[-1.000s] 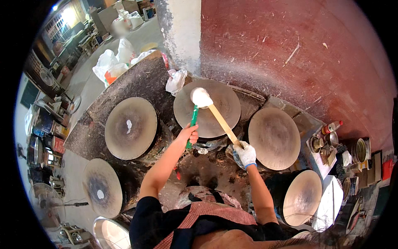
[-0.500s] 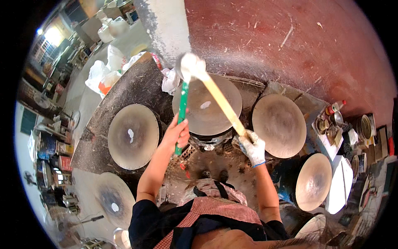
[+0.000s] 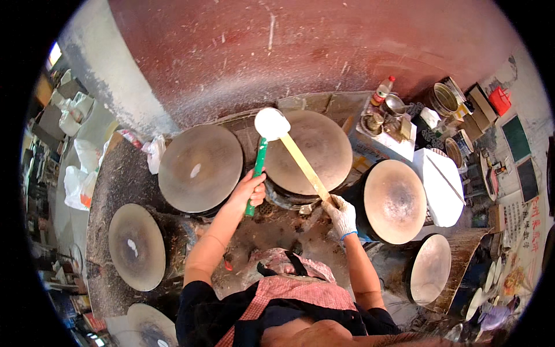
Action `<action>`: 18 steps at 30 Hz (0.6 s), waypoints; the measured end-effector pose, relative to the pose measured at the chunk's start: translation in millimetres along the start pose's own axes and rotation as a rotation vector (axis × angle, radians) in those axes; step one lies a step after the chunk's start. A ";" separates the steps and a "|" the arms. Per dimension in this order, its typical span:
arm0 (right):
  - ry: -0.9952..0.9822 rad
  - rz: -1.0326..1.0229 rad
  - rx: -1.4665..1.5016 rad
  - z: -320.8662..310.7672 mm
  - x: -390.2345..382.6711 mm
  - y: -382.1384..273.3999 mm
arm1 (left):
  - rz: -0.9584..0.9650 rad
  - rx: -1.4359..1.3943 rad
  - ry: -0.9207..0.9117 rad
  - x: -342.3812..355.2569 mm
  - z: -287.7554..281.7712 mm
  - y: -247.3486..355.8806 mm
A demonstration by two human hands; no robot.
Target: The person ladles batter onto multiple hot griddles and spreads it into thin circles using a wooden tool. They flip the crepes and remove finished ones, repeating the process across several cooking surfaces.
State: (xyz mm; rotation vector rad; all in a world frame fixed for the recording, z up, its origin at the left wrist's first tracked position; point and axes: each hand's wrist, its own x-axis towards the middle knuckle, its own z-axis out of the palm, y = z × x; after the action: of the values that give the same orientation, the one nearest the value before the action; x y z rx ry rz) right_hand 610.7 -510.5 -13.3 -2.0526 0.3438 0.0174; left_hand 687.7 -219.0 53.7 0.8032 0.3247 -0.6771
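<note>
My bare left hand [image 3: 248, 192] is closed round the green handle of a tool [image 3: 259, 168]. My right hand [image 3: 340, 215], in a white glove, grips a flat yellowish stick [image 3: 303, 168]. The far ends of both meet in a lump of white paste [image 3: 272, 124], which hides the shape of their heads. This lump is held up over the left far edge of a round, flat griddle [image 3: 315, 151] with a bare brownish top. Left of it, another griddle [image 3: 200, 173] carries a small white patch [image 3: 195, 170] near its middle.
More round griddles curve around me: one at the left [image 3: 137, 246] with white smears, others at the right [image 3: 395, 202] and lower right [image 3: 430, 269]. A white-topped stand [image 3: 381, 136] holds a bottle [image 3: 383, 91] and bowls. Beyond rises a red wall [image 3: 300, 52].
My view has turned right, so the griddles appear farther left. Both tools have moved from above the griddle with the white patch to the bare one on its right. Both grips stay closed.
</note>
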 end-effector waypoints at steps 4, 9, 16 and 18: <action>0.035 0.011 -0.159 -29.6 20.0 41.7 | -0.051 0.054 0.103 66.5 19.9 -37.8; 0.073 0.049 -0.225 -64.7 16.7 38.9 | -0.151 0.024 0.091 89.6 31.9 -50.1; 0.190 -0.120 0.166 -88.5 -2.9 -35.4 | 0.285 0.265 -0.186 1.2 82.1 20.8; 0.189 -0.108 0.228 -82.3 -8.8 -43.0 | 0.260 0.262 -0.181 1.3 82.9 17.3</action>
State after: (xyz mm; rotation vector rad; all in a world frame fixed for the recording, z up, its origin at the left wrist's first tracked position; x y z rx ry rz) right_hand 602.1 -560.1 65.1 -1.8473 0.3350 -0.2710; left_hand 701.7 -273.1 117.4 1.0053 -0.0351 -0.5484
